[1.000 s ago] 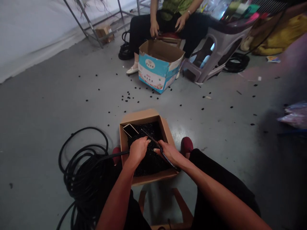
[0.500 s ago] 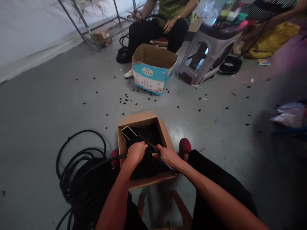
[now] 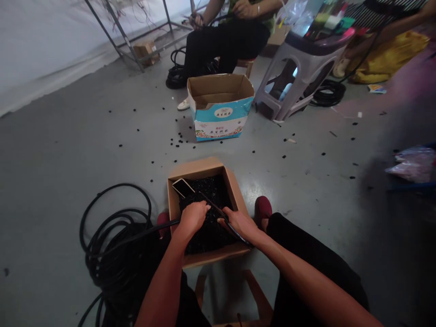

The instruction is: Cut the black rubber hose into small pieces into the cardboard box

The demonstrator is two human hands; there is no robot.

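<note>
My left hand (image 3: 195,217) is closed round the end part of a black ribbed tube (image 3: 160,227), which runs back to a large coil (image 3: 117,254) on the left. My right hand (image 3: 238,222) grips a long dark tool that looks like shears (image 3: 235,232). Its thin tip points up and left, close to my left fingers; the exact jaw position is hard to make out. Both hands are above an open cardboard box (image 3: 238,193) holding many small black pieces (image 3: 211,240). A phone (image 3: 183,187) lies on the pieces in the far left corner.
A blue and white carton (image 3: 221,113) stands ahead, before a seated person (image 3: 225,41). To its right is a grey plastic stool (image 3: 277,86) loaded with items. Small black bits dot the floor. A plastic bag (image 3: 413,163) is at right, a metal frame (image 3: 126,36) at upper left.
The blue and white carton has turned and shifted slightly nearer. The seated person's one hand has risen from the knee, and their legs have moved. My hands have hardly moved.
</note>
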